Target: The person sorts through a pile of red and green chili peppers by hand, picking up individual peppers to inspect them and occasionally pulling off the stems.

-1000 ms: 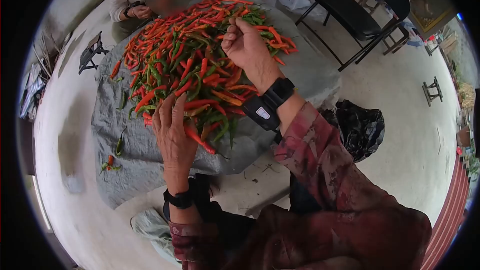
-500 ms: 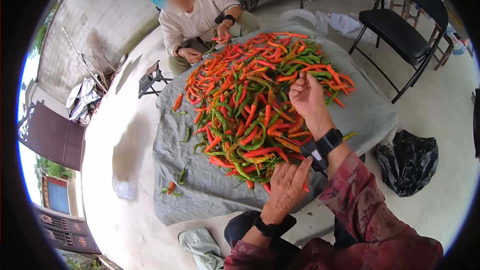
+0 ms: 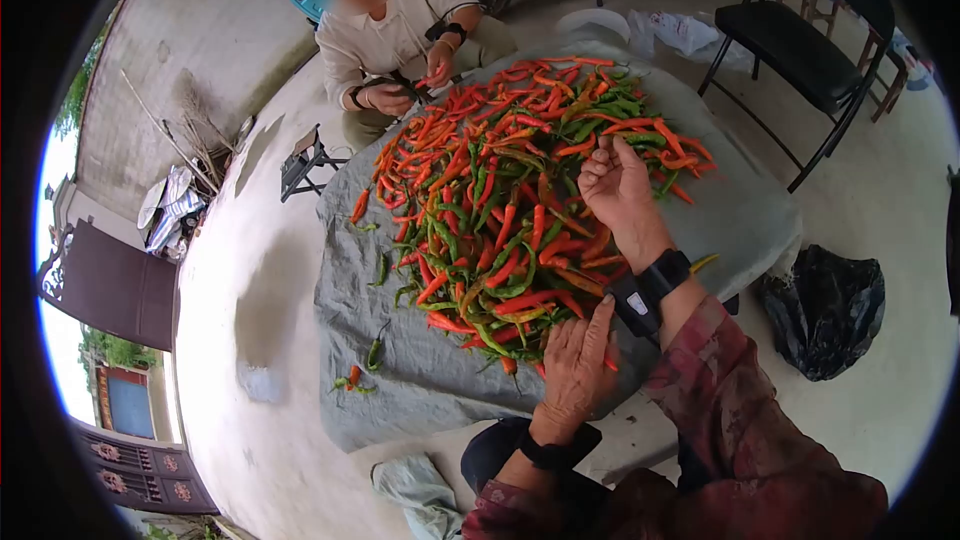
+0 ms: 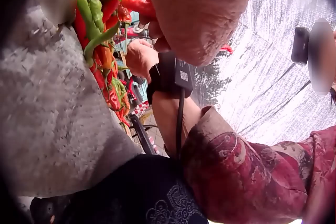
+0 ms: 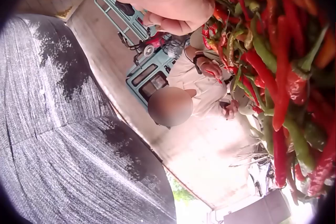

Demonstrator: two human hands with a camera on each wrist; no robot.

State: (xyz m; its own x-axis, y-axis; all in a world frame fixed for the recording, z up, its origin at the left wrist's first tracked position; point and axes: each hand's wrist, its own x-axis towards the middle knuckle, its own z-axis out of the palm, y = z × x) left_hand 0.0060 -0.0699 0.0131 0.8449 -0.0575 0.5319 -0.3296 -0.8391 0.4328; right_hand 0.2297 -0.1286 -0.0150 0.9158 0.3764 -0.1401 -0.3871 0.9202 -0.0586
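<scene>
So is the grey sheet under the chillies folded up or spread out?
Spread out: the grey sheet lies open under the chillies, its bare edges showing round the pile.

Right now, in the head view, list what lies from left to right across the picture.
Brown gate → small folding stool → pile of chillies → black plastic bag.

A grey sheet point(image 3: 400, 380) lies spread over the concrete floor. A person in a pale shirt point(image 3: 395, 30) crouches at its far edge, with a small dark stool point(image 3: 303, 162) off its far left corner. A black folding chair point(image 3: 800, 50) stands beyond its right side, and a black plastic bag point(image 3: 825, 315) lies just off its near right corner.
</scene>
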